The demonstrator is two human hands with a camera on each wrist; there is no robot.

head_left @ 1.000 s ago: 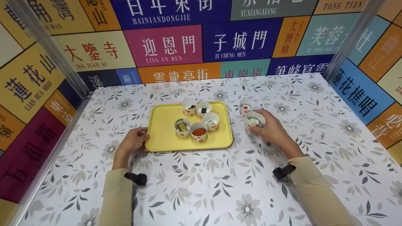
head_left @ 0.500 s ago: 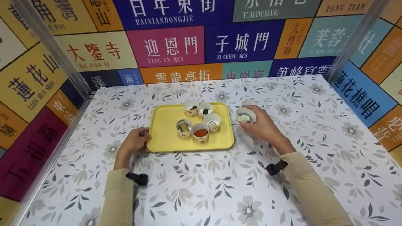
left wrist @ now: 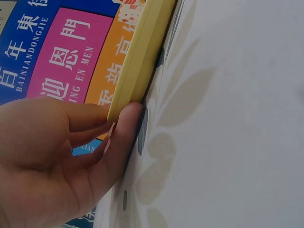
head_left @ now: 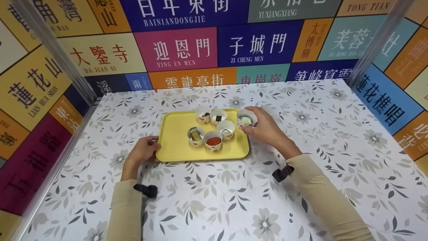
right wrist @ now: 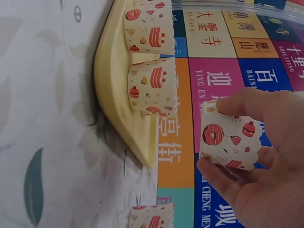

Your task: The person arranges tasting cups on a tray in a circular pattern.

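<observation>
My right hand (head_left: 265,129) grips a small printed paper cup (head_left: 246,118) by its sides, raised at the right rim of the yellow tray (head_left: 174,134). Inside that cup is a pale piece with a green-yellow centre. In the right wrist view the held cup (right wrist: 232,135) is apart from the tray, thumb on one side and fingers on the other. My left hand (head_left: 143,149) pinches the tray's left edge. Several cups stand on the tray, among them one with orange-red filling (head_left: 213,142) and one with a greenish piece (head_left: 195,135).
Another printed cup (right wrist: 152,217) stands on the table beside the tray in the right wrist view; my right hand hides it in the head view. A floral cloth (head_left: 207,194) covers the table. Colourful lettered panels (head_left: 175,48) enclose the back and sides.
My right hand has moved left with the cup, from the table at the right to the tray's right rim. The left hand stays on the tray edge.
</observation>
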